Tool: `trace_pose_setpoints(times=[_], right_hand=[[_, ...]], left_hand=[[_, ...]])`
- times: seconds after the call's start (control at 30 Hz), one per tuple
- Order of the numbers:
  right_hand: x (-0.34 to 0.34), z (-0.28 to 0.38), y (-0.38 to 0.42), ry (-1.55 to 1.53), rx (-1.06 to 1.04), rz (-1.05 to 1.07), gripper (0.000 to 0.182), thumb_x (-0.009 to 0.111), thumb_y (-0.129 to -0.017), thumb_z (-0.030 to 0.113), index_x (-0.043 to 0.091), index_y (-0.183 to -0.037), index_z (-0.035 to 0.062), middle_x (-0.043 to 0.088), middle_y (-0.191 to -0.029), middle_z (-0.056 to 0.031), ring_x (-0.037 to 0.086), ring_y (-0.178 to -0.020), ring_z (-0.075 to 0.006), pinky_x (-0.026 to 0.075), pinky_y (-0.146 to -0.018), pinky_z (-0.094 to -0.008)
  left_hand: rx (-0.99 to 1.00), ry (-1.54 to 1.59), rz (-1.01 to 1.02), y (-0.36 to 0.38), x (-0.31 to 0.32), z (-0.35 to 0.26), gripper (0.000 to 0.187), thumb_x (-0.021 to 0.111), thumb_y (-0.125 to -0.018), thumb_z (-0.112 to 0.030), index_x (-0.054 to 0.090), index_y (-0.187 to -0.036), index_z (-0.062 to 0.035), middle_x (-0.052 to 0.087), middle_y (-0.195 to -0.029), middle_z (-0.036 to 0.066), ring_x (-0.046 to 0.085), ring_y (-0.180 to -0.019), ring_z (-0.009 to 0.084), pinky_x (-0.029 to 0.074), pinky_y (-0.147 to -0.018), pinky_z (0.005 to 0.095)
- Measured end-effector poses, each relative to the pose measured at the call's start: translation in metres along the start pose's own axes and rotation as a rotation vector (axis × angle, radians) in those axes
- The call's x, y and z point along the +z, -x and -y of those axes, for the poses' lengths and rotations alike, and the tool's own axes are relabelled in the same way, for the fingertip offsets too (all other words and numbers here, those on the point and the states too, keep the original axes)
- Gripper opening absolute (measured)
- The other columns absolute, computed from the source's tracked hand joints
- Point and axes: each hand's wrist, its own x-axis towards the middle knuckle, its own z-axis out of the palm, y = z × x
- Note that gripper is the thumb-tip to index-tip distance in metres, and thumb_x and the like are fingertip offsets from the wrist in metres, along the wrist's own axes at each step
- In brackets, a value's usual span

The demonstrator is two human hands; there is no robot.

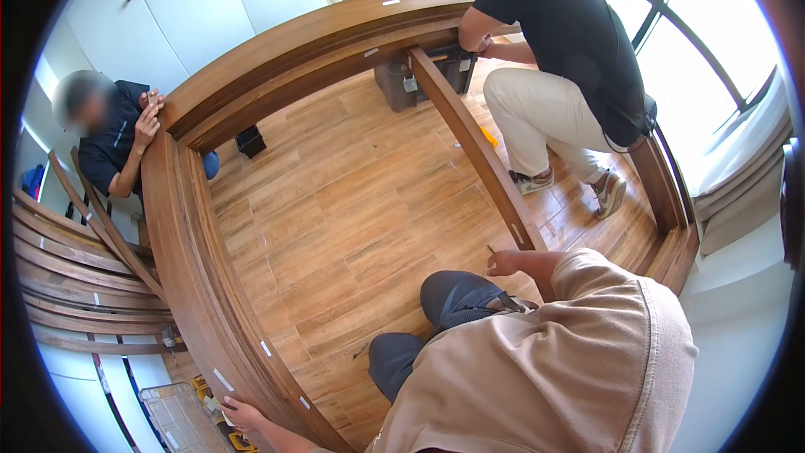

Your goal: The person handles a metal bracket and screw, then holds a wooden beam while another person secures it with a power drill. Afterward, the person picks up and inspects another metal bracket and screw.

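Note:
A large brown wooden bed frame (189, 235) spans the view, with white labels on its rails. My left hand (244, 415) is at the left side rail near the bottom, its fingers curled at the outer edge. My right hand (504, 263) is closed in a pinch, with a small thin dark rod (492, 249) sticking up from the fingers; its exact kind is too small to tell. Close by is the near end of the wooden centre beam (480, 151), which runs to the far rail. My bent knees are inside the frame.
One co-worker (570, 50) in black crouches at the far right rail; another (117, 138) is at the far left corner. Curved-looking wooden slats (92, 281) lie at left. A dark bin (402, 88) stands under the far rail, and a clear organizer case (172, 415) is at lower left.

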Motion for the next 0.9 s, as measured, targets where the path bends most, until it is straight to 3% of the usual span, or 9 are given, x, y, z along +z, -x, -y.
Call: trace_pose_setpoints(times=[0.17, 0.9], right_hand=[[-0.0112, 0.0090, 0.0037, 0.000, 0.036, 0.057, 0.052, 0.055, -0.080, 0.049, 0.060, -0.110, 0.0072, 0.056, -0.117, -0.0185, 0.050, -0.112, -0.0329, 0.039, -0.096, -0.0387], [-0.0090, 0.0106, 0.0073, 0.000, 0.049, 0.064, 0.053, 0.053, -0.080, 0.049, 0.060, -0.111, 0.0069, 0.055, -0.118, -0.0178, 0.050, -0.112, -0.0325, 0.039, -0.096, -0.0385]], left_hand=[[-0.004, -0.008, 0.002, -0.0009, 0.0010, 0.0002, 0.064, 0.027, -0.089, -0.058, 0.040, -0.134, -0.0140, 0.048, -0.131, 0.009, 0.046, -0.118, 0.0317, 0.031, -0.098, 0.0481], [0.002, -0.001, 0.015, -0.0025, 0.0000, -0.0003, 0.063, 0.024, -0.090, -0.058, 0.042, -0.132, -0.0133, 0.049, -0.130, 0.007, 0.046, -0.117, 0.0294, 0.034, -0.096, 0.0451]])
